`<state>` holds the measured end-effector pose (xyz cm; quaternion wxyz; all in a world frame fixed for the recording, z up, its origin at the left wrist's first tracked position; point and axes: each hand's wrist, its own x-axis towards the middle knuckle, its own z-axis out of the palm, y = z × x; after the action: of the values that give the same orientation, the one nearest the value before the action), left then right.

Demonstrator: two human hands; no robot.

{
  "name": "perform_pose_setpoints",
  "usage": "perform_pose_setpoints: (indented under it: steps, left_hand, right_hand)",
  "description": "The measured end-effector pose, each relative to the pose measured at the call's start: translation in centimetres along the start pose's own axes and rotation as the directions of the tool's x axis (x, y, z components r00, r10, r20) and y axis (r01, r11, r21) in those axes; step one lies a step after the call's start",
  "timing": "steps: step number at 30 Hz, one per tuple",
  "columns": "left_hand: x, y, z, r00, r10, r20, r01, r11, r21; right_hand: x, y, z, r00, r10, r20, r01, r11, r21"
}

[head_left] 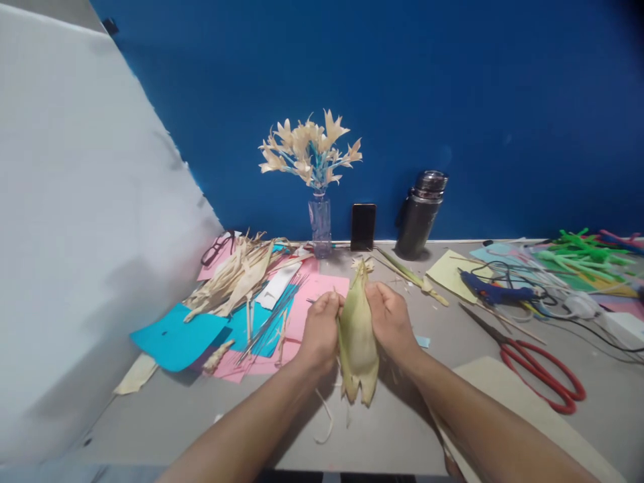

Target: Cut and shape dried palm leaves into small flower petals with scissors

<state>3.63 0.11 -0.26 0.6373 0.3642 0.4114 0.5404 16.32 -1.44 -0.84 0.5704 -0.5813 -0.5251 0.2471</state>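
Observation:
A pale green corn husk [359, 335] hangs upright over the table, its narrow tip pointing away from me and its torn wide end toward me. My left hand [322, 329] pinches its left edge, and my right hand [390, 315] grips the right edge near the top. The fingertips of both hands are partly hidden by the husk. Just beyond the tip lies a small cream husk flower [363, 264]. A thin curled strip [326, 419] rests on the table below my left hand.
Dried husks [246, 272], blue paper [178, 335] and thin wires lie left. A bottle of husk flowers [320, 225], a phone [363, 227] and a flask [421, 215] stand against the wall. Red-handled scissors [541, 372], a blue glue gun [496, 288] and green pipe cleaners [586, 251] are right.

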Motion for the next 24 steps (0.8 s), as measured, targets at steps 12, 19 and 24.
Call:
perform_pose_setpoints:
  steps: [12,19,24]
  left_hand:
    - [0.1,4.3,-3.9,0.985,-0.165,-0.038,0.143,0.930,-0.340]
    - [1.7,10.0,-7.8,0.995,0.091,-0.051,-0.103,0.935,-0.339]
    - [3.4,10.8,-8.0,0.998,0.055,0.000,-0.054,0.980,-0.191]
  right_hand:
    - [3.1,2.3,-1.1,0.970,0.236,-0.053,-0.194,0.888,0.416]
    - [3.3,1.5,-1.5,0.957,0.290,0.009,-0.261,0.845,0.467]
    - [2.8,1.4,-1.2,0.950,0.294,0.108,-0.311,0.841,0.443]
